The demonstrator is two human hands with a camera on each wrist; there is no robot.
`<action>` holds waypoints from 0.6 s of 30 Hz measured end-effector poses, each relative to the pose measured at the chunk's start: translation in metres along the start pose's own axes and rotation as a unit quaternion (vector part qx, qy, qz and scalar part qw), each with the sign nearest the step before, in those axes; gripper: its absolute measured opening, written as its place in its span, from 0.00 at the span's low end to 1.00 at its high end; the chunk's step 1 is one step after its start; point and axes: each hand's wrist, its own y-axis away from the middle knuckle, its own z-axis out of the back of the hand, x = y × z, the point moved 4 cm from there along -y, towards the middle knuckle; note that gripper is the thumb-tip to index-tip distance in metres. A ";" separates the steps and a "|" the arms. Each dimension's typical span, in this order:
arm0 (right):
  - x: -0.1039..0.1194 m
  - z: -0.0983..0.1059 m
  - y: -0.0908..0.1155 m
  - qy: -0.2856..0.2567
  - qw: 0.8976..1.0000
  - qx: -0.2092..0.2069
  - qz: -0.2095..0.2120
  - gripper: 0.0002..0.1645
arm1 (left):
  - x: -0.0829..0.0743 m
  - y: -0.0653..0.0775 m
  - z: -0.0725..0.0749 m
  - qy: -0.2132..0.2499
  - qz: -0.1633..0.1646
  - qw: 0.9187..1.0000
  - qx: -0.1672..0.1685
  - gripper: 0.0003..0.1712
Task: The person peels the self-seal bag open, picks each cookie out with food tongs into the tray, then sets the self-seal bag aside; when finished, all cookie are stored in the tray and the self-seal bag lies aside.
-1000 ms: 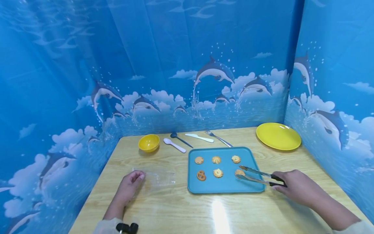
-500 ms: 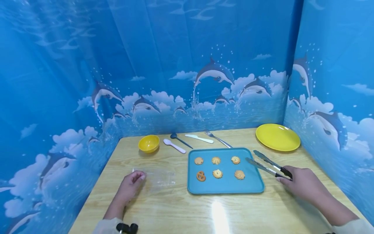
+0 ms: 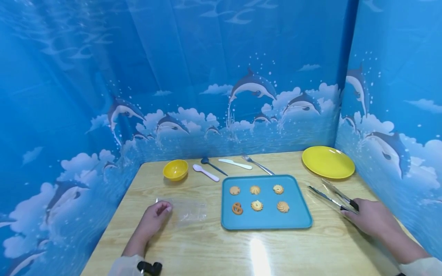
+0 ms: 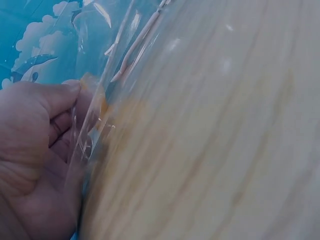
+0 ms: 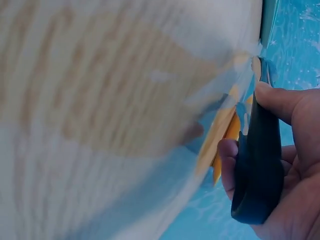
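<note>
My right hand holds a pair of metal tongs by the black handle, right of the tray. The tongs' arms are spread, with nothing between their tips. On the blue tray lie a pretzel and several cookies, laid out in two rows. At the left, a clear plastic bag lies flat on the table. My left hand pinches this bag's edge between thumb and fingers, seen closer in the left wrist view.
A yellow plate sits at the back right, a yellow bowl at the back left. Between them lie a pale spoon, a dark spoon, a knife and a fork. Dolphin-printed curtains enclose the table.
The tongs have let go of the swirled cookie, which lies in the tray's front row. My right hand has drawn back right with the tongs. The left hand has stayed put.
</note>
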 end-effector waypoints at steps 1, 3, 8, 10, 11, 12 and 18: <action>0.000 0.000 0.001 0.006 1.000 0.003 0.000 0.25 | 0.000 0.000 0.000 -0.006 -0.003 1.000 -0.001 0.13; 0.001 0.001 0.002 0.017 1.000 0.011 0.000 0.26 | -0.001 0.000 0.000 -0.021 -0.011 1.000 -0.004 0.11; 0.000 -0.003 0.003 0.043 0.998 0.035 -0.002 0.25 | -0.003 -0.002 0.000 -0.066 -0.034 0.997 -0.007 0.07; -0.002 -0.005 0.003 0.047 0.998 0.038 -0.003 0.25 | -0.005 -0.002 0.000 -0.083 -0.048 0.995 -0.007 0.05; -0.002 -0.005 0.003 0.047 0.998 0.039 -0.004 0.25 | -0.006 -0.002 0.000 -0.092 -0.054 0.994 -0.007 0.05; -0.003 -0.006 0.003 0.047 0.998 0.041 -0.006 0.25 | -0.007 -0.002 -0.001 -0.099 -0.059 0.993 -0.007 0.04; -0.005 -0.008 0.003 0.042 0.998 0.051 -0.017 0.27 | -0.011 -0.004 -0.003 -0.150 -0.084 0.985 0.004 0.04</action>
